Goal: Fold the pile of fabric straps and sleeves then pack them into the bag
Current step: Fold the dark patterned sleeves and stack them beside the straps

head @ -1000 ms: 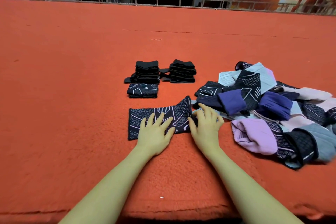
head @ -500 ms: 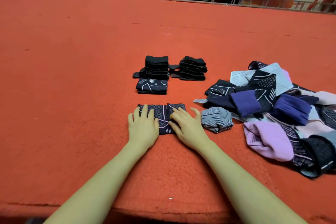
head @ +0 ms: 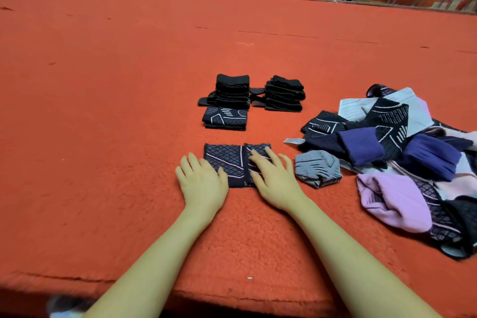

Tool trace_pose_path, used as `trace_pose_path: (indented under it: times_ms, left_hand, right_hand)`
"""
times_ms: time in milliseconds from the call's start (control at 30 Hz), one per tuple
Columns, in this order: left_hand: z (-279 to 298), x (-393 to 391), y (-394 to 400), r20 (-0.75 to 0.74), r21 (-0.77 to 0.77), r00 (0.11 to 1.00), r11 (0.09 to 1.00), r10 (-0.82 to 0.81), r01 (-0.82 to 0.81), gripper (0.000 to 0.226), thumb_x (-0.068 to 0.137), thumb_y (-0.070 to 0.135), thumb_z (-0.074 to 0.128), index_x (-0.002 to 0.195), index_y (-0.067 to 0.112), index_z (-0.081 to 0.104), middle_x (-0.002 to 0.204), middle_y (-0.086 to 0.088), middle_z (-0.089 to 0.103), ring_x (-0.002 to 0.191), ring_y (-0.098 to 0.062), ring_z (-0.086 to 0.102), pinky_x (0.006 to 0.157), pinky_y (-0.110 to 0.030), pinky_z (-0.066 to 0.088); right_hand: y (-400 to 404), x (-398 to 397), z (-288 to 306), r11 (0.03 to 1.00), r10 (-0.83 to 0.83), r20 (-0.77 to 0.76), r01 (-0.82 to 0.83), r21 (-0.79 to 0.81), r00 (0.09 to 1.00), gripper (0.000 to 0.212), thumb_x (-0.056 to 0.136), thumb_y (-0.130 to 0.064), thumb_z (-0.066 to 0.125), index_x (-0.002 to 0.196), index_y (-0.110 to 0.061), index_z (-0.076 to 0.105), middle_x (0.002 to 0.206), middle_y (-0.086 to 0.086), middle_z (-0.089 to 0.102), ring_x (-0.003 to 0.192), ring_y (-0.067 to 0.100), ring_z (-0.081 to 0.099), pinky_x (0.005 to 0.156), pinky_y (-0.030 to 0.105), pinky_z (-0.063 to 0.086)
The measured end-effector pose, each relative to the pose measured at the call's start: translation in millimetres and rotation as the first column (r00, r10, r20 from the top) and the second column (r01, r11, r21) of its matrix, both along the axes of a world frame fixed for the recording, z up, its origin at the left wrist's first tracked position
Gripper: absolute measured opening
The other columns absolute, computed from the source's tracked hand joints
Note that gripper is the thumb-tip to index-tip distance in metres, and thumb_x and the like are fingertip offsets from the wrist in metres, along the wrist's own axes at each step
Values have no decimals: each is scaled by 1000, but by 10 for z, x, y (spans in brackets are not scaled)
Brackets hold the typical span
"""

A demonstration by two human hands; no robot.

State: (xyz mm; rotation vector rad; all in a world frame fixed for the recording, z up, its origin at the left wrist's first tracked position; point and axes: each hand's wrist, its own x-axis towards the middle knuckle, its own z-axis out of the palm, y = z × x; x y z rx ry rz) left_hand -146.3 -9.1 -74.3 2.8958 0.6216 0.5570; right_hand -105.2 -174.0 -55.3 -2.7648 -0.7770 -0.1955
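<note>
Orange carpeted platform (head: pixel 103 137) at frame centre: left hand (head: pixel 201 183) and right hand (head: pixel 273 178), fingers flat, press the folded patterned sleeve (head: pixel 227 160); unfolded pile (head: pixel 402 157) at right.

You have a dark patterned sleeve (head: pixel 233 164) folded flat on the red surface, its right end lapped over along a pale seam. At twelve o'clock from it lies one folded patterned sleeve (head: pixel 225 118), and beyond that two stacks of folded black straps (head: pixel 233 91) side by side. At three o'clock the unfolded pile (head: pixel 402 152) sprawls: navy, purple, lilac, grey, pink.
</note>
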Motion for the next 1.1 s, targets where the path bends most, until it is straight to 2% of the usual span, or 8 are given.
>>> trace_pose_path:
  times_ms: [100, 300, 533, 633, 700, 800, 933, 1100]
  left_hand:
    - [-17, 10, 58, 77, -64, 996, 996, -50, 55, 33, 77, 24, 74, 94, -3, 68, 111, -30, 61, 105, -47, 53, 88, -52, 38]
    - [-18, 26, 38, 240, 21, 961, 990, -138, 136, 51, 68, 14, 81, 117, 12, 66, 81, -13, 65, 83, -38, 59, 78, -43, 30]
    - [185, 9, 28, 532, 11, 804, 951, -268, 309, 46, 82, 25, 49, 126, 14, 59, 81, 4, 63, 80, -22, 60, 83, -35, 24]
    - [369, 89, -159, 617, -154, 752, 902, -230, 403, 44, 81, 24, 60, 125, 16, 59, 84, 9, 63, 81, -10, 56, 83, -29, 25]
    - [465, 140, -339, 633, -374, 742, 752, -220, 542, 45, 82, 20, 66, 126, 19, 57, 87, 10, 64, 84, -5, 57, 89, -28, 32]
    - [541, 204, -548, 565, -694, 781, 359, -266, 624, 30, 93, 20, 59, 123, 16, 59, 100, 6, 66, 97, -10, 63, 94, -28, 46]
    - [361, 291, -506, 480, -559, 768, 527, -424, 640, 29, 94, 3, 46, 120, 2, 61, 121, -5, 53, 115, -26, 55, 102, -43, 43]
    - [309, 337, -358, -212, -217, 780, 807, -589, 550, 50, 102, 28, 32, 150, 31, 22, 160, 8, 10, 146, -17, 7, 115, -38, 9]
  right_hand:
    - [38, -6, -14, 988, -69, -17, 66, -138, 997, 81, 82, -58, -4, 152, -24, 20, 161, 1, 3, 147, 24, -2, 115, 37, -3]
    - [100, 20, -31, 980, -100, -32, 93, -177, 994, 55, 100, -51, 16, 152, -32, 15, 161, -2, 2, 147, 24, -4, 115, 42, -7]
    - [83, -14, -52, 991, -124, 118, 128, -28, 985, 72, 81, -62, 14, 133, -32, 53, 127, 5, 46, 115, 30, 41, 97, 39, 15]
    - [65, -37, -40, 989, -142, 135, 133, 69, 981, 70, 83, -60, 15, 132, -29, 54, 113, 1, 53, 106, 25, 46, 93, 39, 17]
    - [44, -52, -16, 964, -186, 119, 158, 216, 975, 67, 88, -54, 15, 137, -24, 48, 110, -1, 58, 106, 22, 50, 94, 39, 18]
    - [11, -95, 10, 857, -296, 135, 200, 476, 946, 58, 94, -42, 20, 134, -12, 49, 112, 2, 61, 104, 18, 51, 94, 35, 21]
    - [-2, -96, -32, 817, -447, 212, 300, 492, 869, 45, 93, -37, 32, 109, -10, 64, 120, 11, 57, 106, 30, 54, 92, 37, 23]
    - [-34, -76, -126, 850, -468, 240, 359, 386, 850, 39, 79, -34, 41, 91, -9, 67, 123, 16, 58, 111, 32, 50, 91, 37, 23]
